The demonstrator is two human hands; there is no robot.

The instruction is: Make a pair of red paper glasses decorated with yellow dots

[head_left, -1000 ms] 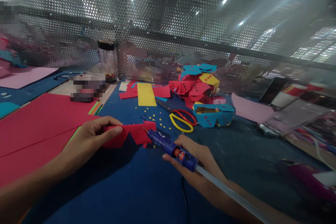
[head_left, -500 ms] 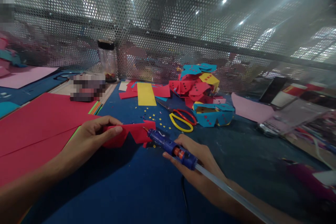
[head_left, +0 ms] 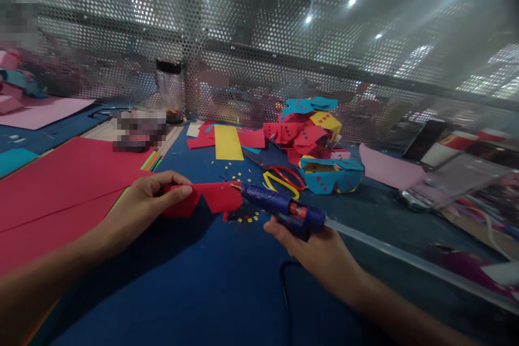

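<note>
Between thumb and fingers, my left hand (head_left: 158, 200) pinches the left end of a red paper piece (head_left: 221, 197) with a notch in its lower edge. My right hand (head_left: 316, 251) is wrapped round a blue glue gun (head_left: 267, 198), whose nozzle touches or hovers just over the right end of the red paper; I cannot tell which. A long clear glue stick (head_left: 377, 246) sticks out of the gun's back. Tiny yellow paper squares (head_left: 245, 220) lie scattered below and behind the red paper. Scissors (head_left: 284, 181) with red and yellow handles rest just behind the gun.
Large red sheets (head_left: 73, 184) cover the left side. A yellow paper strip (head_left: 228, 143) lies on red scraps at the back. Dotted paper shapes (head_left: 300, 132) are piled beside a blue paper shape (head_left: 332, 175). A jar (head_left: 171, 92) stands by the perforated metal panel (head_left: 243, 21). A black cord (head_left: 285, 292) trails in front.
My right hand has shifted right and turned the glue gun flatter, its nozzle moving slightly right and up along the red paper. My left hand keeps its pinch.
</note>
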